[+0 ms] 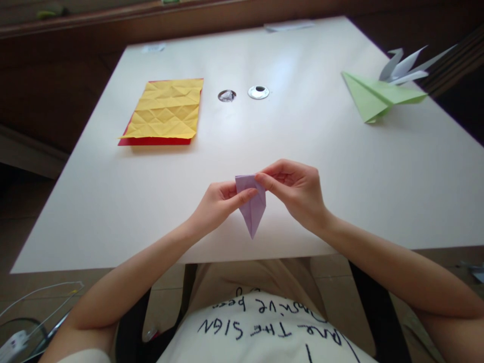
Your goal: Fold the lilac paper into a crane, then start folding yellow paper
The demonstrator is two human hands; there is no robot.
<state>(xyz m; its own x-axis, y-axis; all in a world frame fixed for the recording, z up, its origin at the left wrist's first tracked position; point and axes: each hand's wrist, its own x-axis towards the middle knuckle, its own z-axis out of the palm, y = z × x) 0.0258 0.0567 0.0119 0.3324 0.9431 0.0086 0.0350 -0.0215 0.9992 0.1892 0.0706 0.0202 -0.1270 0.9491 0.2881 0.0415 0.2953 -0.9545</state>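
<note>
White top (234,349) with black handwritten-style lettering (270,329), partly reading "THE SIGN"; short white sleeve (85,356), bare forearms (151,257), loose beige legwear (257,280) below

Shows lavender on folded paper (252,214), yellow on creased sheet (165,108), light green on paper plane (372,97), black-lettered white on shirt (234,345).

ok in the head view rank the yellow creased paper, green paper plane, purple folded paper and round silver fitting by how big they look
Yellow creased paper
Green paper plane
Purple folded paper, nearer the camera, so true size unsure
Round silver fitting
</note>
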